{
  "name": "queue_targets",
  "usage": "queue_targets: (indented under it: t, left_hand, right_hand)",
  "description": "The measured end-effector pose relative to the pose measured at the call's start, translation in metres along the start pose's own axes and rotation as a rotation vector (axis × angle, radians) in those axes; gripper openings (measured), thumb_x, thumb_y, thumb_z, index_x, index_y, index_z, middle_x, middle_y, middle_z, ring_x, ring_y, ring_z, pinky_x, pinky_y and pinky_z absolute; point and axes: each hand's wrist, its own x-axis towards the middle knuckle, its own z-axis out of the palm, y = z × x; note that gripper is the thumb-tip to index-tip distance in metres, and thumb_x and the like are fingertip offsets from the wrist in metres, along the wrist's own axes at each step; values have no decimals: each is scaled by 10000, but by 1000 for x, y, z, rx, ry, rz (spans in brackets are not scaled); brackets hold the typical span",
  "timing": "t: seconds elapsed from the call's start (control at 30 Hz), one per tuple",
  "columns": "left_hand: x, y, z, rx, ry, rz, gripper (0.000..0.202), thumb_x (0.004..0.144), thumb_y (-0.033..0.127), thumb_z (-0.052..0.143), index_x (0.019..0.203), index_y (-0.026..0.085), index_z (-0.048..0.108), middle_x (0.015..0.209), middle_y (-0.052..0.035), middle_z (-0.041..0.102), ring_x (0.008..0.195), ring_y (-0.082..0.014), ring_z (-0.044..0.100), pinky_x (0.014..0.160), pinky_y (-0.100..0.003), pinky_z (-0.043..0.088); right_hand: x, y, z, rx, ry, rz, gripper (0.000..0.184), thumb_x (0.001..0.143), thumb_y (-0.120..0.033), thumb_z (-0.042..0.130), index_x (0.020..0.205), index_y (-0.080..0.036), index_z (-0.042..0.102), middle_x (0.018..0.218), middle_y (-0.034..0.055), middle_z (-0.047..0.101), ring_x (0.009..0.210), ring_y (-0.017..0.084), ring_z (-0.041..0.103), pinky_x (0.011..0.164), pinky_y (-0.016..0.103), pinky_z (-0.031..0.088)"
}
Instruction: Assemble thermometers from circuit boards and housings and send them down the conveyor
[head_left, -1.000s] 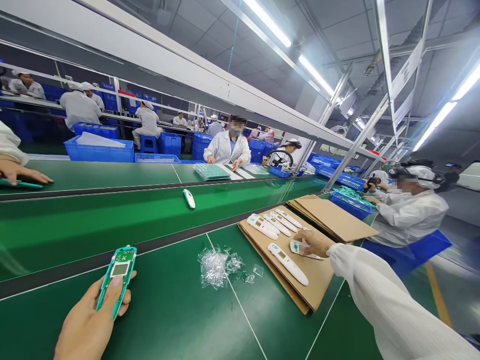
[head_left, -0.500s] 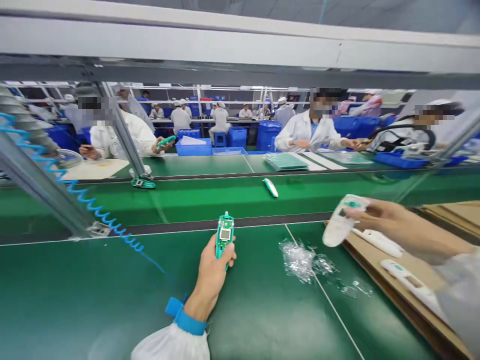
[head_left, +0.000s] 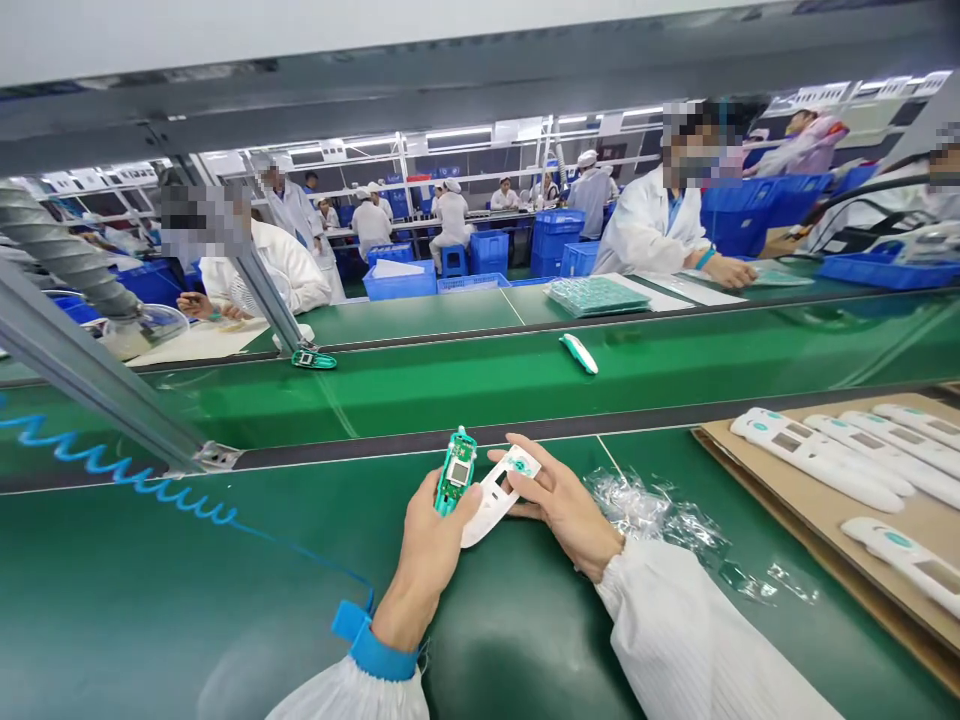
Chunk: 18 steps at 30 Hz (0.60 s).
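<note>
— What takes up most of the space around the hands?
— The green workbench (head_left: 225, 600). On its right lies a cardboard sheet (head_left: 787, 490) bearing several white casings (head_left: 840, 475), and a loose heap of clear plastic (head_left: 637, 505) sits between that and the hands.
— And the hands themselves?
— Close together above the bench. The right hand (head_left: 559, 495) comes in from the right, pointing left and away, its fingers and thumb pinching a white cover (head_left: 484, 515). The left hand (head_left: 427, 540) reaches forward, fingers curled round a teal housing (head_left: 453, 484), thumb along its right side.
— Which way does the cover run?
— Its long axis slants: the end with the teal mark is up to the right, the rounded end down to the left, by the left thumb. I can't tell whether that thumb grips it.
— The housing?
— Just left of the cover, long axis pointing away from the person, tip leaning slightly right. Its small display (head_left: 459, 473) faces up.
</note>
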Motion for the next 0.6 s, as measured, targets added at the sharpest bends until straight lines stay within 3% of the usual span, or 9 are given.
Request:
queue_targets:
  t: [0.1, 0.2, 0.23, 0.3, 0.4, 0.5, 0.6]
  left_hand:
    - [-2, 0, 0, -23, -83, -155, 548, 657, 612, 773, 925, 155, 634, 586, 60, 472, 460, -52, 350, 421, -180, 219]
    - [-1, 3, -3, 41, -65, -87, 570, 789, 693, 600, 943, 147, 652, 615, 23, 535, 487, -79, 415, 428, -196, 273]
    - [-1, 4, -5, 87, -36, -32, 602, 847, 700, 507, 1012, 145, 668, 692, -19, 612, 558, -109, 505, 475, -213, 354]
    - [-1, 6, -7, 183, 10, 98, 613, 921, 655, 403, 1211, 171, 645, 969, -89, 708, 855, -186, 641, 703, -272, 493]
    - [-4, 5, -6, 291, -69, 286, 507, 943, 540, 479, 1357, 259, 561, 1325, -61, 622, 1239, -223, 549, 1037, -335, 425]
    - [-10, 2, -2, 355, -229, 360, 424, 916, 467, 573, 1300, 293, 609, 1356, -19, 607, 1246, -206, 553, 1071, -319, 417]
    - [-15, 1, 4, 387, -236, 340, 371, 890, 453, 621, 1228, 305, 660, 1289, 4, 655, 1199, -195, 592, 1022, -293, 468]
  right_hand:
    - [-5, 1, -12, -72, -156, -19, 641, 810, -402, 763, 1384, -312, 493, 1432, 83, 537, 1030, 201, 638, 725, 340, 613]
    - [-4, 5, -23, -120, -156, -83, 614, 802, -409, 777, 1342, -260, 528, 1365, 104, 600, 1113, 219, 624, 907, 385, 558]
    - [-3, 7, -25, -136, -127, -108, 593, 799, -411, 782, 1317, -245, 546, 1331, 105, 628, 1144, 221, 614, 985, 399, 513]
    - [0, 8, -27, -151, -84, -130, 557, 788, -415, 795, 1266, -229, 577, 1289, 106, 659, 1181, 227, 605, 1081, 416, 429]
    - [1, 8, -25, -127, -92, -118, 556, 762, -421, 815, 1234, -225, 593, 1268, 99, 672, 1133, 235, 641, 1066, 422, 442]
    - [-1, 7, -20, -131, -102, -98, 580, 750, -441, 820, 1229, -205, 592, 1149, 79, 718, 1038, 220, 679, 1009, 397, 483]
    - [-3, 7, -15, -132, -72, -74, 588, 721, -447, 843, 1194, -198, 600, 1061, 61, 736, 1004, 210, 686, 988, 379, 494]
